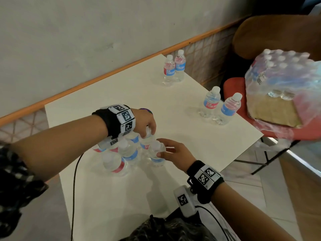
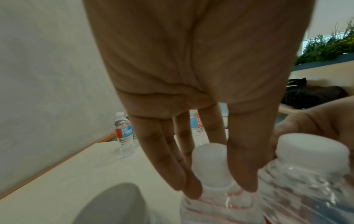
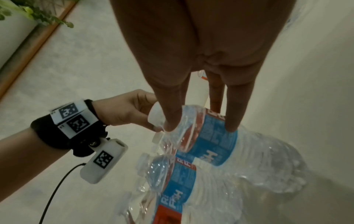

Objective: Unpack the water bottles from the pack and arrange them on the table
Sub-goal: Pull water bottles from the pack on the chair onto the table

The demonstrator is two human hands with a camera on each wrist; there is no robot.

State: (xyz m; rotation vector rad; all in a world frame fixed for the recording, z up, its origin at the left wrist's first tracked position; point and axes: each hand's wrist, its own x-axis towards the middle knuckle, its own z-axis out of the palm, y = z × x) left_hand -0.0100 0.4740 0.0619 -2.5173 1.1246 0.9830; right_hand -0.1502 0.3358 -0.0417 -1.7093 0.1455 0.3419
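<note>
The right hand (image 1: 171, 151) holds a bottle (image 1: 156, 153) by its side, in a bunch of bottles (image 1: 121, 153) near the front of the white table (image 1: 182, 119). The left hand (image 1: 145, 123) pinches the neck of the next bottle (image 2: 212, 174). Farther back, two pairs of bottles (image 1: 218, 106) stand apart. The pack (image 1: 279, 84) sits on a red chair (image 1: 233, 89).

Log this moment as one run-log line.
left hand: grips bottle neck in near cluster | right hand: holds neighbouring bottle | two bottle pairs stand farther back | pack on red chair
</note>
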